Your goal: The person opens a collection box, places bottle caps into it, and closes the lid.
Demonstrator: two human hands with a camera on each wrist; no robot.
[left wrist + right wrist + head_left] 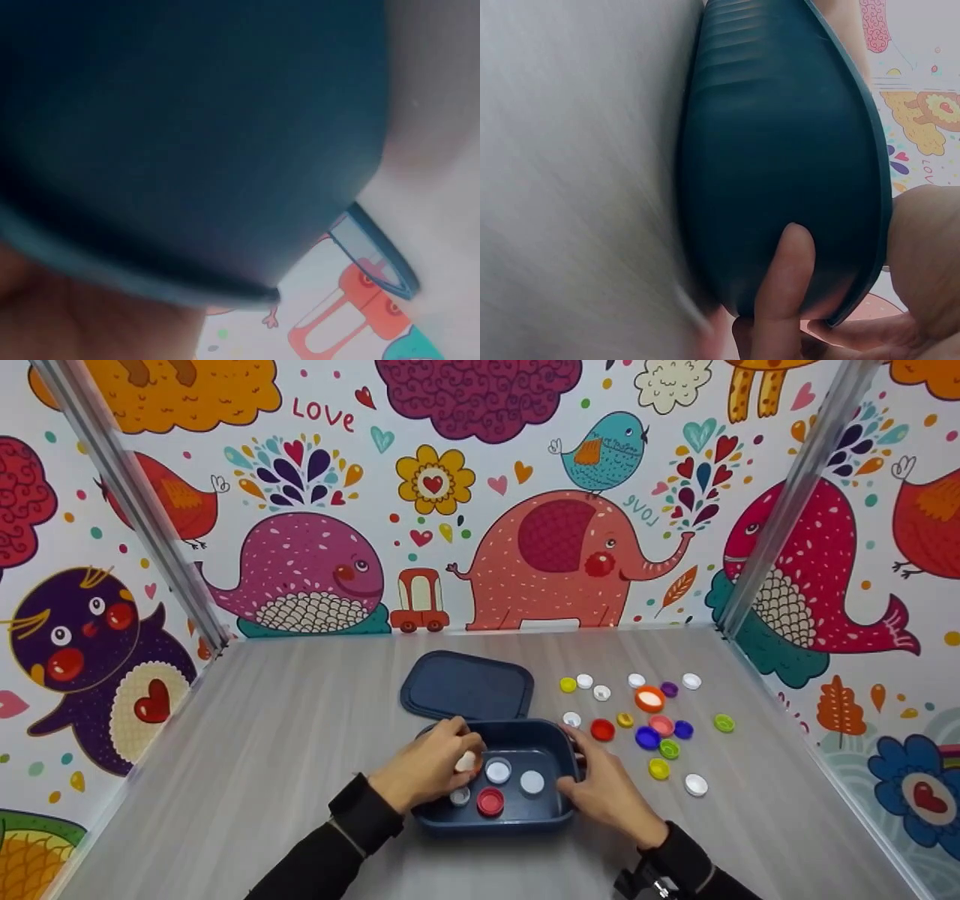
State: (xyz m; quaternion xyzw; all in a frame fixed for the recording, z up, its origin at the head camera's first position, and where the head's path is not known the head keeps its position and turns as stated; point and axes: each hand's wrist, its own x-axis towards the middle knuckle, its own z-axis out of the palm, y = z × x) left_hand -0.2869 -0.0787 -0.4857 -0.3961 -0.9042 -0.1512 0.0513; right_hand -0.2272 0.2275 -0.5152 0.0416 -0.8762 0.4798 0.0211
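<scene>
While the left hand (433, 760) pinches a pale cap (466, 763) with bent fingers over the left part of the dark blue box (499, 826), we see the right hand (609, 787) gripping the box at its right end, thumb at the rim and a finger laid against the outer wall. Inside the box we make out four more caps: two white caps (532, 782), a red cap (490, 801) and a greyish cap (460, 796) just beside the left hand. Behind the box we find a dark blue lid (466, 686) lying flat on the grey table (300, 720). To the right we see scattered caps (649, 699) in white, yellow, orange, red, pink, green, blue and purple. In the left wrist view we cannot make out the pale cap.
</scene>
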